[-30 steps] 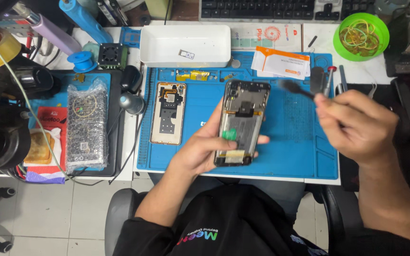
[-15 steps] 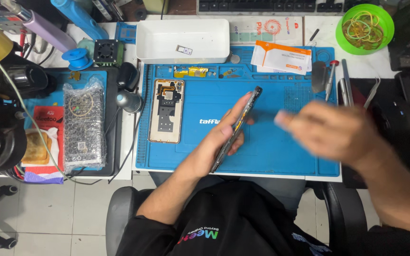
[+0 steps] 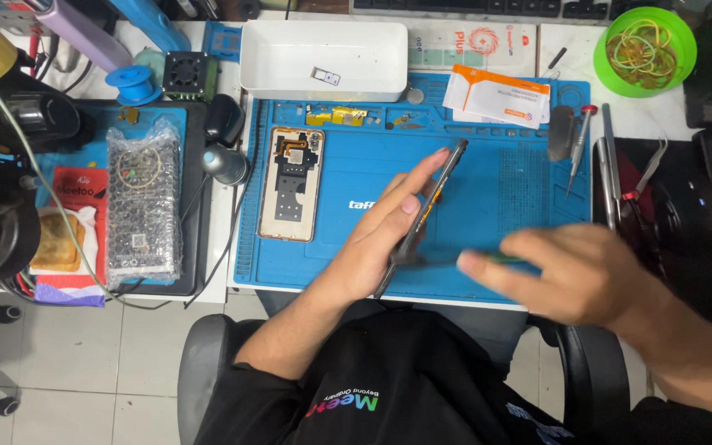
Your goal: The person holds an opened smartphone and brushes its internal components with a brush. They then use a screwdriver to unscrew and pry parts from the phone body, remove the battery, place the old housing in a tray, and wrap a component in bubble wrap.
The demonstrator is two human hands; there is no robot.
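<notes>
Holding a phone frame [image 3: 422,216] on edge over the middle of the blue work mat [image 3: 504,177], left hand [image 3: 377,239] is wrapped around it, fingers extended along its upper face, thumb side underneath. Frame tilts up and away from the mat's near edge toward its centre.

Right hand [image 3: 566,272] is motion-blurred near the mat's near-right edge, fingers closed around a thin green-handled tool [image 3: 500,259]; its tip points at the lower end of the frame, contact can't be resolved.

Opened phone back housing [image 3: 292,183] lies flat at the mat's left edge, apart from the hands. White tray [image 3: 290,78] sits at the mat's far-left corner with a small part [image 3: 325,77] inside. Orange-and-white packet [image 3: 498,95] rests on the mat's far edge, right of centre. Screwdriver [image 3: 578,148] and a grey pry pick [image 3: 561,132] lie near the mat's far-right corner, tweezers [image 3: 648,171] just off the right edge. Green bowl of rubber bands [image 3: 648,49] stands on the tabletop beyond the far-right corner. Bubble-wrapped item [image 3: 143,202] lies well left of the mat.
</notes>
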